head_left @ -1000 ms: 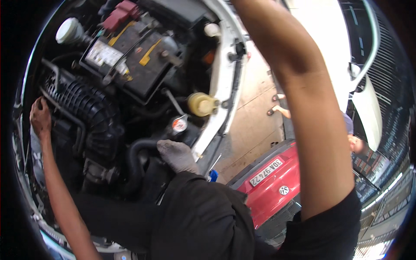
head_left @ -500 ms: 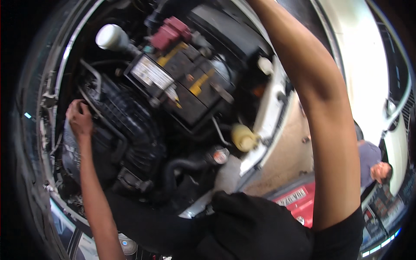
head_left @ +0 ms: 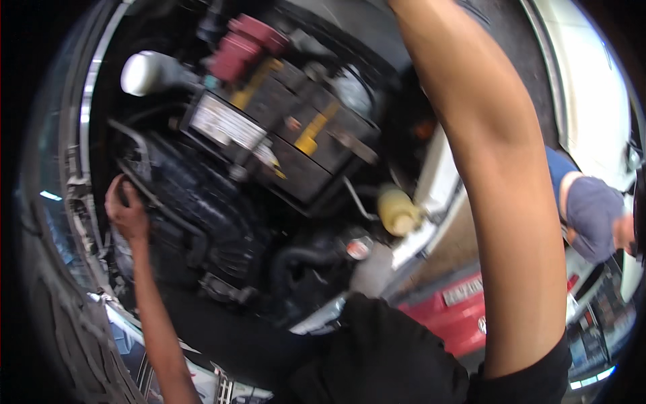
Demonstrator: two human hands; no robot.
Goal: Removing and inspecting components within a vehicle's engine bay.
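At the engine bay's left side, my left hand (head_left: 128,209) has its fingers curled beside the metal pipe (head_left: 142,184) and black ribbed intake (head_left: 195,195); what they grip is hidden. My right arm reaches up past the top edge, its hand out of view. Between my arms are the battery (head_left: 303,161) with a label, a red terminal cover (head_left: 239,47), a white reservoir (head_left: 145,73), a yellowish capped reservoir (head_left: 398,210), a radiator cap (head_left: 359,248) and a black hose (head_left: 296,256).
Dark clothing (head_left: 383,357) and a grey fabric-covered shape (head_left: 370,269) are low in view. A red car (head_left: 431,316) stands beyond the white body edge (head_left: 431,168). A person (head_left: 592,215) in a grey-blue top is at the right, beside a white car (head_left: 592,74).
The view has turned, so the engine bay sits further right than a second ago. The person at the right shows more fully. My left hand stays by the pipe.
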